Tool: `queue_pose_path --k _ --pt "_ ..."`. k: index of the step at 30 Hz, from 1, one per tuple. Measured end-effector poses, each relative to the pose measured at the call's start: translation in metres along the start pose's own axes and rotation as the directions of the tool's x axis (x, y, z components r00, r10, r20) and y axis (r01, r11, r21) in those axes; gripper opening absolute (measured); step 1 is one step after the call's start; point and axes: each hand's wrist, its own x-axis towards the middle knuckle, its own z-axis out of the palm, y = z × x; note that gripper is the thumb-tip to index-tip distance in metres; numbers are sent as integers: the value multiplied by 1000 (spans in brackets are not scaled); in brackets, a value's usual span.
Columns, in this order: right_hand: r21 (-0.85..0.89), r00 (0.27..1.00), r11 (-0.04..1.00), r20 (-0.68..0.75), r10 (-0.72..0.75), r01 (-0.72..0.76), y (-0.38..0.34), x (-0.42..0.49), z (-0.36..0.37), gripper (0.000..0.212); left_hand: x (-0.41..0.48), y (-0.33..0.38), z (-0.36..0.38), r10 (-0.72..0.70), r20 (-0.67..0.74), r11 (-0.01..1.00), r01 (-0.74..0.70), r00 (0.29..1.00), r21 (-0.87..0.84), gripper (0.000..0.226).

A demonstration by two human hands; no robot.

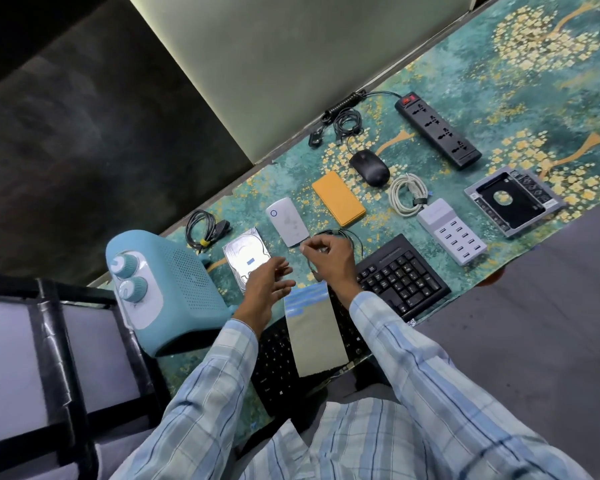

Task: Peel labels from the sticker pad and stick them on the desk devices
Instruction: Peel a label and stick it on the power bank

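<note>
Desk cover (499, 84): teal, yellow blossom clusters, tan branches. Heater (174, 292): light blue, white knob panel. Hard drive (245, 259): silver, blue label. Sticker pad (314, 337): grey-beige, blue labels at top. Power bank (338, 198): orange-yellow. Power strip (437, 129): black, red switch. Keyboard (400, 277): black. Sleeves (426, 368): pale blue plaid.

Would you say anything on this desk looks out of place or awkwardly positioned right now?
Yes: the sticker pad lies on top of the keyboard, covering its keys, and the keyboard's near end overhangs the desk edge. Nothing looks spilled or damaged.
</note>
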Motion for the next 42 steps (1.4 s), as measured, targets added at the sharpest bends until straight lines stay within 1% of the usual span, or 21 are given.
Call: queue_pose_path --k 2,4,6,8,9,11,13,18,19,22,26,34,39,42 --pt "30 998 998 -39 50 -49 -4 18 1 4 8 13 1 129 -33 981 -123 991 147 14" --pt "48 995 996 -54 84 -82 -7 33 4 6 19 27 0 287 -28 913 -265 957 309 13" --pt "70 992 992 -57 110 -106 -10 47 9 9 26 42 0 435 -4 785 -377 901 492 15" --pt "71 989 988 -58 139 -135 -9 57 15 16 33 55 0 533 57 606 -428 844 671 13" --pt "66 986 987 -62 153 -148 -10 61 18 17 37 61 0 562 102 517 -445 821 731 12" --pt "58 981 983 -78 178 -173 -10 68 25 15 47 71 0 569 212 370 -477 795 797 15" --pt "60 978 981 -84 191 -187 -10 73 30 12 59 79 -2 533 298 244 -481 792 842 20" --pt "76 963 970 -124 238 -229 -13 81 38 14 77 92 1 372 357 64 -407 857 911 29" --pt "79 962 969 -123 244 -235 -13 82 40 14 78 93 1 340 362 40 -398 868 917 31" --pt "87 960 964 -109 259 -250 -12 88 47 13 80 93 -1 311 372 7 -394 875 919 32" --pt "109 955 959 -114 273 -261 -13 90 55 12 80 90 -6 323 381 21 -409 867 912 31" --pt "82 946 965 -195 260 -249 -16 90 66 11 83 84 -9 321 365 64 -405 874 912 37" --pt "72 933 965 -248 262 -252 -16 89 69 9 79 86 -7 315 372 55 -407 874 912 41" --pt "38 938 972 -254 235 -233 -17 91 70 10 78 87 -7 314 375 40 -407 872 913 39"
